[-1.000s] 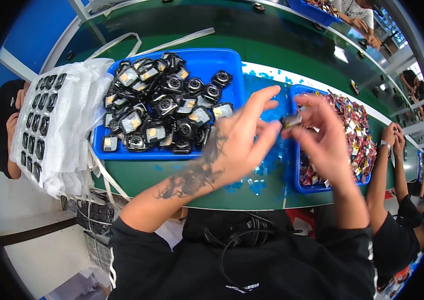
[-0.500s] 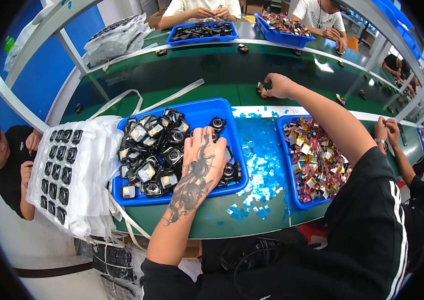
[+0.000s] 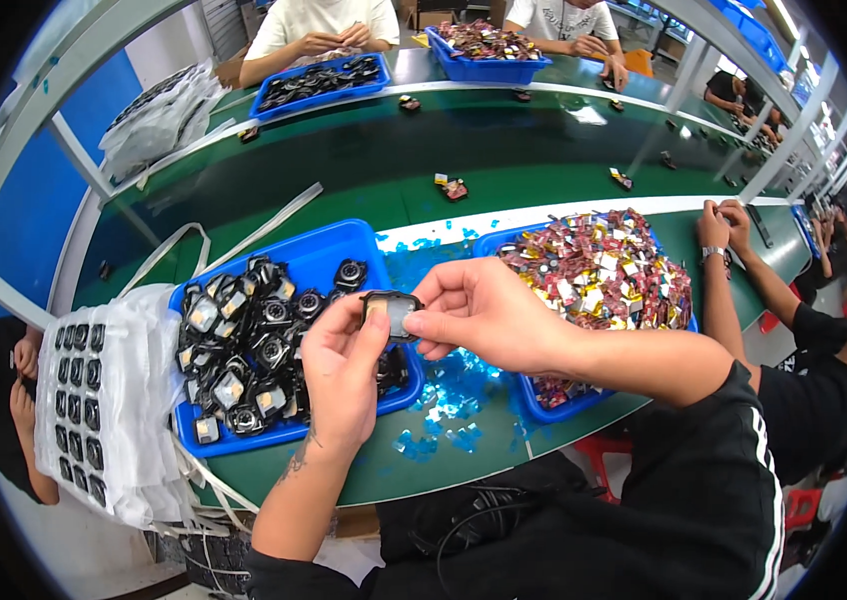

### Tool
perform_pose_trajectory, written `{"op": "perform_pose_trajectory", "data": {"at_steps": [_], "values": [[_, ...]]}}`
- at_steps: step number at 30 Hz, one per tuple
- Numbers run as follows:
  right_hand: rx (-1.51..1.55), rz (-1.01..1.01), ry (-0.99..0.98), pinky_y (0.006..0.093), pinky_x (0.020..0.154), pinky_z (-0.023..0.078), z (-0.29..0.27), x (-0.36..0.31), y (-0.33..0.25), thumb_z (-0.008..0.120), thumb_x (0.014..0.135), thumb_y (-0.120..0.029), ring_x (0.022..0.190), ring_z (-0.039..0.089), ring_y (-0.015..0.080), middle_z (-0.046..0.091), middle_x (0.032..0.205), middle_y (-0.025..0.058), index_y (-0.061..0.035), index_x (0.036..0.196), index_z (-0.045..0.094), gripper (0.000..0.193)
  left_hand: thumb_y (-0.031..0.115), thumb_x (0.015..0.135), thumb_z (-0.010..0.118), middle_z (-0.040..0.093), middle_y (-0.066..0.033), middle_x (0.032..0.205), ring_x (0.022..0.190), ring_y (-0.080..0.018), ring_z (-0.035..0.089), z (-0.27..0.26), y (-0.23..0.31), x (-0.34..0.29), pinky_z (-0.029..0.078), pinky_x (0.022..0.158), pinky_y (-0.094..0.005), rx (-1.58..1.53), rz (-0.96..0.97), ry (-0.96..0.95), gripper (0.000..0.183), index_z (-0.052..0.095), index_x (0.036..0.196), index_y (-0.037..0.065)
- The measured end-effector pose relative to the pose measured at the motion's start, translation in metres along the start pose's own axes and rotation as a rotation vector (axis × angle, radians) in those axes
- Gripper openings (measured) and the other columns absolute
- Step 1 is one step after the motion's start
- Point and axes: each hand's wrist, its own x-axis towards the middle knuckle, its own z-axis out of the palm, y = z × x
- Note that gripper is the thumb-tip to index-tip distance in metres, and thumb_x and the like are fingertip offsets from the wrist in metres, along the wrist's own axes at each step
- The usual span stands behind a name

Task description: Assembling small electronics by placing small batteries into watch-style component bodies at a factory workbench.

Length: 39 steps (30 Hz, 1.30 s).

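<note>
Both hands meet in front of me, above the near edge of the left tray. Between them is a black watch case (image 3: 397,314) with a pale, squarish face turned toward me. My left hand (image 3: 340,372) pinches its left side, thumb on the face. My right hand (image 3: 492,316) grips the right side between thumb and fingers. Just to the left, a blue tray (image 3: 346,234) holds a heap of similar black watch cases (image 3: 269,348). Partly behind my right forearm, another blue tray (image 3: 566,410) carries a pile of small reddish circuit parts (image 3: 599,270).
Blue film scraps (image 3: 444,420) litter the table between the trays. Stacked white foam sheets (image 3: 144,420) with black parts stand at left. Beyond runs a green conveyor belt (image 3: 344,160) bearing scattered small assemblies (image 3: 455,188). Co-workers sit across and at both sides; a metal frame (image 3: 94,165) stands at left.
My left hand has risen out of the left tray with a watch case. My right hand has come back from the belt, leaving a small assembly there, and now grips the case too.
</note>
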Motion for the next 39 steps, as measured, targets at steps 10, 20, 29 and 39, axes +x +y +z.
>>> {"op": "perform_pose_trajectory", "data": {"at_steps": [10, 20, 29, 39], "values": [[-1.316, 0.081, 0.307, 0.0399, 0.084, 0.052, -0.206, -0.002, -0.003, 0.062, 0.087, -0.018, 0.093, 0.066, 0.0326, 0.07, 0.102, 0.0152, -0.0058, 0.104, 0.07, 0.023, 0.014, 0.099, 0.052, 0.065, -0.0191, 0.108, 0.078, -0.0214, 0.069, 0.005, -0.009, 0.001, 0.059, 0.067, -0.0266, -0.201, -0.29, -0.042, 0.033, 0.048, 0.128, 0.0], [-0.995, 0.034, 0.119, 0.0273, 0.066, 0.049, -0.223, 0.005, 0.016, 0.068, 0.08, -0.006, 0.068, 0.059, 0.0103, 0.064, 0.073, 0.0023, 0.0005, 0.082, 0.065, 0.007, 0.007, 0.095, 0.054, 0.061, -0.0144, 0.113, 0.083, -0.016, 0.06, 0.002, -0.008, -0.001, 0.051, 0.07, -0.0269, -0.179, -0.358, -0.106, 0.045, 0.038, 0.137, 0.008], [-1.077, 0.111, 0.305, 0.0318, 0.064, 0.048, -0.209, -0.025, -0.01, 0.065, 0.087, -0.017, 0.067, 0.061, 0.0153, 0.066, 0.073, 0.0078, 0.0011, 0.094, 0.068, 0.019, 0.006, 0.096, 0.05, 0.06, -0.0164, 0.116, 0.083, -0.016, 0.061, 0.006, -0.011, -0.001, 0.052, 0.069, -0.0264, -0.094, -0.312, -0.143, 0.043, 0.039, 0.138, 0.008], [-1.213, -0.071, 0.262, 0.0373, 0.077, 0.05, -0.188, -0.086, -0.004, 0.073, 0.079, -0.018, 0.085, 0.065, 0.0267, 0.067, 0.085, 0.0124, -0.0017, 0.084, 0.069, 0.017, 0.005, 0.096, 0.05, 0.06, -0.015, 0.116, 0.084, -0.0156, 0.061, 0.006, -0.011, -0.004, 0.052, 0.069, -0.0263, -0.075, -0.303, -0.131, 0.041, 0.041, 0.136, 0.007]]}}
